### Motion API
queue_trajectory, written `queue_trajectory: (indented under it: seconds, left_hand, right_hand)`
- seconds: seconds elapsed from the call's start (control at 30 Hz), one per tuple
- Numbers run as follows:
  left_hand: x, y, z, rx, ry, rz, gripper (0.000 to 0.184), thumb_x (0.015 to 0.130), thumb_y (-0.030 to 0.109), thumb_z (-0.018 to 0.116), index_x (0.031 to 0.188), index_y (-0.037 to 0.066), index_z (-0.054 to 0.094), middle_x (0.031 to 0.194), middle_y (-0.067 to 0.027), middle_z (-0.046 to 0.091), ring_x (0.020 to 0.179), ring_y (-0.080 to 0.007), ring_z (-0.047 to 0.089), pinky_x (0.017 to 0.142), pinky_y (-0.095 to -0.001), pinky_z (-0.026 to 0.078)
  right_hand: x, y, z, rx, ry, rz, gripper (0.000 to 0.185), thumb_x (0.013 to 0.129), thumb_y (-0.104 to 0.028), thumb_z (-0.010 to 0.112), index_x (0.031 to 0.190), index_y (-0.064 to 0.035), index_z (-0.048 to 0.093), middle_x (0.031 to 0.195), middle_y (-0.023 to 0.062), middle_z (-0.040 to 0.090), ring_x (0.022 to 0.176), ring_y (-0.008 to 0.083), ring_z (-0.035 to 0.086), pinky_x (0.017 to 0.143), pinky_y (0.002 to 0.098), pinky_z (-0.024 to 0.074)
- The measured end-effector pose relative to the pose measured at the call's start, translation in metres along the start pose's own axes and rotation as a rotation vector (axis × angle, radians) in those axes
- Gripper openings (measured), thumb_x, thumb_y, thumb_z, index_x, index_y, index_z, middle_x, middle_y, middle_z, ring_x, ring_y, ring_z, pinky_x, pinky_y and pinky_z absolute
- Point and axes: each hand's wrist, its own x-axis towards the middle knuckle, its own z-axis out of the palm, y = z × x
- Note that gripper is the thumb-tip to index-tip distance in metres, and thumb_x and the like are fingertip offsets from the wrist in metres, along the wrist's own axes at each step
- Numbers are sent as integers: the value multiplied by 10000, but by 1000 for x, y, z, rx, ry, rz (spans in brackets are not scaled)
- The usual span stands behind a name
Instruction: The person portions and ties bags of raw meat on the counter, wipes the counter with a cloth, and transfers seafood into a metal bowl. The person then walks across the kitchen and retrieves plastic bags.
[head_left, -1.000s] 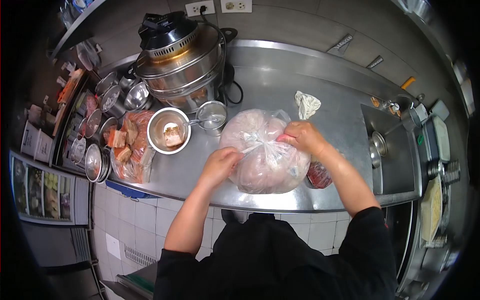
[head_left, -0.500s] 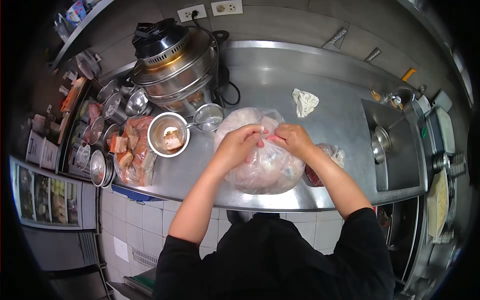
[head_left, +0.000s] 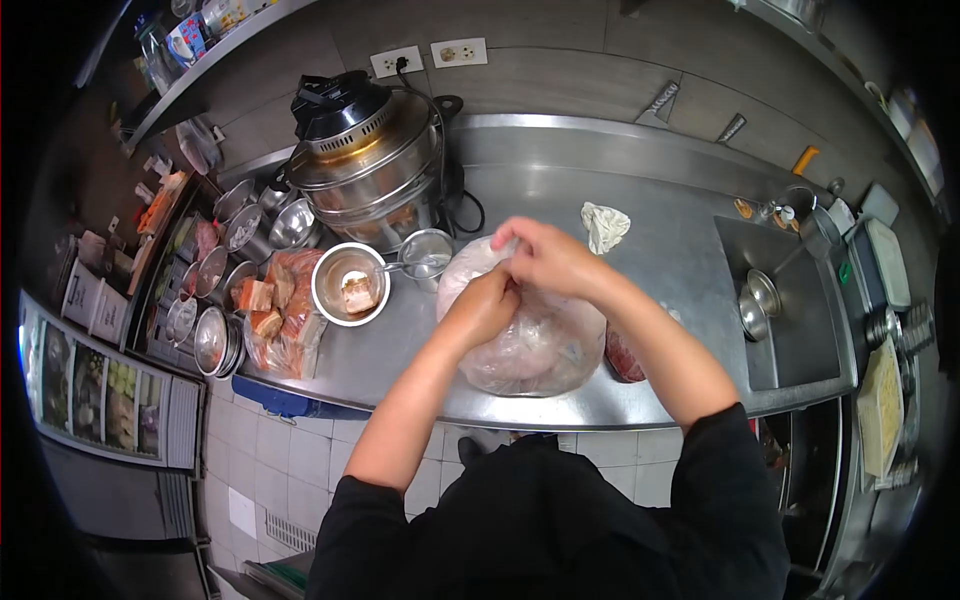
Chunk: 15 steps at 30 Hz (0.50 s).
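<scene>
A large clear plastic bag [head_left: 545, 350], bulging with pale pink raw meat, rests on the steel counter in front of me. My left hand [head_left: 485, 308] is closed around the bag's gathered top. Just above and to the right, my right hand [head_left: 550, 260] curls over the same bunched plastic, its fingers closed and slightly blurred; the pinched part is mostly hidden. Partly behind my right forearm lies a smaller bag of dark red meat [head_left: 625, 358].
On the left stand a white pot [head_left: 320, 290] holding a piece of meat, a strainer [head_left: 427, 253], a bag of meat chunks [head_left: 290, 330] and a large electric cooker [head_left: 370, 170]. A crumpled cloth [head_left: 606, 228] lies behind; a sink [head_left: 785, 345] with metal bowls is right.
My right hand has moved up and left, crossing over my left hand at the bag's top. My left hand has turned and closed more tightly. The camera view has shifted slightly.
</scene>
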Motion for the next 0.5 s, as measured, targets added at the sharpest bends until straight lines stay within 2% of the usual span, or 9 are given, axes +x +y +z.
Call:
queue_trajectory:
  seconds: [0.07, 0.13, 0.2, 0.27, 0.3, 0.37, 0.4, 0.43, 0.5]
  left_hand:
    - [1, 7, -5, -38, -25, -30, 211, 947, 197, 529, 1032, 10, 579, 769, -82, 636, 701, -198, 618, 654, -329, 477]
    - [1, 4, -4, -217, -13, -136, 195, 952, 213, 546, 983, 23, 574, 757, -72, 635, 679, -186, 611, 629, -324, 469]
    - [5, -2, -6, -216, -33, -167, 197, 961, 227, 549, 952, 31, 566, 751, -59, 629, 659, -166, 596, 607, -313, 461]
    - [3, -7, -4, -219, -62, -196, 208, 970, 241, 552, 921, 38, 559, 746, -46, 624, 639, -146, 582, 585, -302, 454]
    - [3, -10, -4, -274, -71, -199, 207, 981, 242, 544, 912, 47, 547, 753, -35, 619, 620, -120, 558, 559, -279, 437]
    - [3, -15, -3, -325, -79, -198, 207, 992, 243, 536, 903, 56, 534, 760, -24, 614, 601, -94, 533, 532, -255, 421]
    - [2, -18, -1, -421, -81, -197, 182, 996, 229, 529, 922, 63, 532, 763, -17, 608, 595, -76, 514, 521, -234, 409]
    - [2, -17, -2, -516, -83, -197, 158, 1001, 216, 523, 941, 70, 529, 766, -11, 602, 589, -58, 495, 510, -212, 396]
    - [-1, -16, -2, -493, -74, -205, 145, 1001, 209, 522, 952, 72, 523, 768, -8, 597, 591, -52, 491, 505, -204, 391]
  right_hand:
    - [27, 8, 0, 435, -19, 415, 245, 887, -143, 580, 1119, -62, 566, 695, 45, 610, 635, 133, 578, 589, 305, 466]
    - [30, 16, 5, 395, 1, 373, 242, 871, -124, 578, 1103, -56, 575, 728, 62, 611, 665, 155, 586, 621, 305, 476]
    - [29, 29, 12, 354, 7, 336, 239, 855, -104, 576, 1087, -49, 583, 761, 80, 613, 695, 178, 595, 653, 306, 485]
    - [13, 49, 15, -291, 326, 0, 230, 833, -89, 585, 1055, -34, 600, 869, 105, 616, 771, 213, 602, 705, 316, 487]
    - [4, 56, 21, -293, 322, 0, 230, 833, -89, 585, 1055, -34, 600, 869, 105, 616, 771, 213, 602, 705, 316, 487]
    - [-19, 58, 35, -196, 60, -30, 230, 823, -100, 625, 1042, -29, 633, 948, 107, 610, 847, 218, 603, 751, 320, 485]
    - [-25, 58, 42, -195, 62, -30, 230, 823, -100, 625, 1042, -29, 633, 948, 107, 610, 847, 218, 603, 751, 320, 485]
    - [-29, 56, 48, -100, 154, 15, 217, 814, -114, 642, 1016, -34, 651, 942, 117, 617, 871, 253, 609, 768, 342, 484]
    - [-32, 52, 57, 40, 273, 92, 169, 811, -126, 665, 951, -33, 685, 890, 121, 627, 861, 293, 614, 765, 372, 478]
